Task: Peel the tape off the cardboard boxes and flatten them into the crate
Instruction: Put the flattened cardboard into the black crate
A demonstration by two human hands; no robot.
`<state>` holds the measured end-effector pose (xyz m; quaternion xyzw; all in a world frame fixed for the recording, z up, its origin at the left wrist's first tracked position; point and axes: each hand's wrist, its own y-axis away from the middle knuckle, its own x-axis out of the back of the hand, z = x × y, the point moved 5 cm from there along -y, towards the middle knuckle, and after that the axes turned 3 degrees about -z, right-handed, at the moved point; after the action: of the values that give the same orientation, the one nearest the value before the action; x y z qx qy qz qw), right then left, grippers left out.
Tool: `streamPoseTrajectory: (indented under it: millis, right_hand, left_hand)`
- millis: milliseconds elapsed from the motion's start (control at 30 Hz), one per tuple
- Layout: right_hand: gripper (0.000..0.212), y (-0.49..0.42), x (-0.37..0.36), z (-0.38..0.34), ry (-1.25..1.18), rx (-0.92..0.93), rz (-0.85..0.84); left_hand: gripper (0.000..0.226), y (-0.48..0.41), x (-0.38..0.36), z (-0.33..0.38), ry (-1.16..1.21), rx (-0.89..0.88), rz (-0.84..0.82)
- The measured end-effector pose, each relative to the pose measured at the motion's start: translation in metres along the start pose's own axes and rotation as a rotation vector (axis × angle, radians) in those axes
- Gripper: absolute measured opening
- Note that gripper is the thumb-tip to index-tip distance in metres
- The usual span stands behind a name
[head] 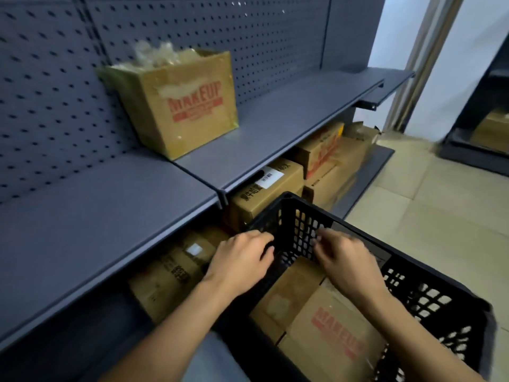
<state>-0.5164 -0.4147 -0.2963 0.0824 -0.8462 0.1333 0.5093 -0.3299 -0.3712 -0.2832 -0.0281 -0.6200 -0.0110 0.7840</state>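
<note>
Two hands are at the far end of the black crate: the left hand bends its fingers over the crate's left rim and holds it. The right hand has its fingers curled close together, but it is too blurry to tell if it pinches anything. Some flat cardboard lies inside the crate, near the person, and more boxes wait under the shelf on the left; I think the left hand should hold the crate steady while the right hand pushes the cardboard down flat.
</note>
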Motion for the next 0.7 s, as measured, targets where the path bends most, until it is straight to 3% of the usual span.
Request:
streamPoseTrajectory:
  millis: [333,533,700]
  right_hand:
    - [0.042,0.033,0.074,-0.186,-0.233,0.381,0.181]
    - [0.049,0.055,0.068,-0.309,-0.223,0.640,0.113]
    - [0.066,0.081,0.061,-0.400,-0.212,0.855,0.040]
  left_hand:
    - [0.028,0.145,0.143,-0.047,-0.167,0.144,0.540]
    - [0.041,0.249,0.203,-0.115,-0.229,0.363,0.704]
    - [0.052,0.323,0.237,-0.149,-0.260,0.546,0.722]
